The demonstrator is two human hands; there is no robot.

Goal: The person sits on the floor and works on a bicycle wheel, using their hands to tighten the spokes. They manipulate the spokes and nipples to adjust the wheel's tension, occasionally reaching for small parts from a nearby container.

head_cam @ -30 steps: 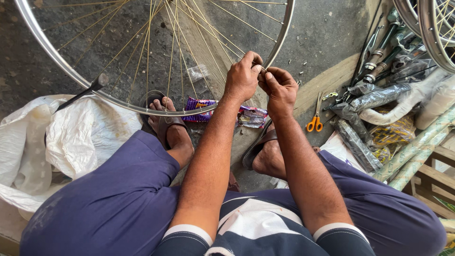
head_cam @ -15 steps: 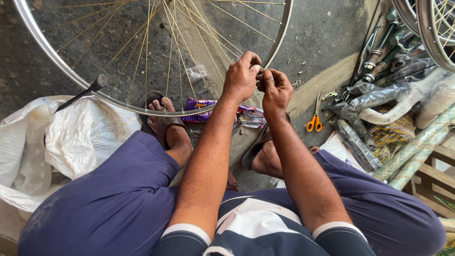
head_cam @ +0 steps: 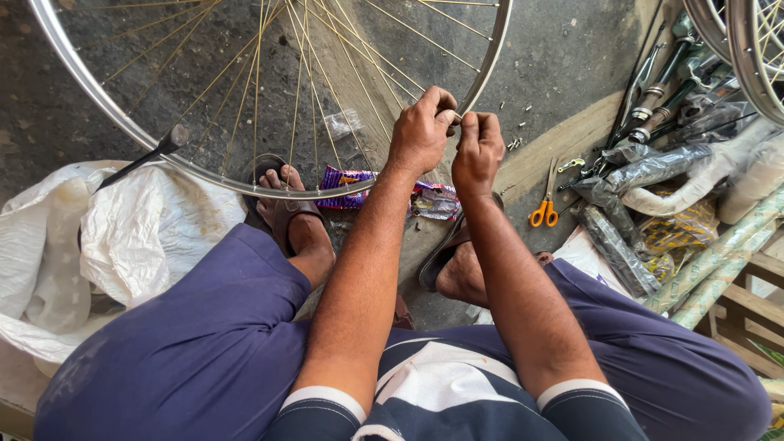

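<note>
Where hands [head_cam: 449, 139] pinch rim [head_cam: 487, 61]: purple wrapper [head_cam: 347, 181].

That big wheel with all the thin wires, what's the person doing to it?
A person sitting on the ground holds a bicycle wheel upright in front of their knees. Both the left hand and the right hand pinch at one spot on the shiny rim, where a spoke meets it. What the fingertips grip is too small to tell. Orange-handled scissors lie on the floor to the right, beside a pile of wrapped bike parts, and a white plastic sheet lies to the left.
</note>
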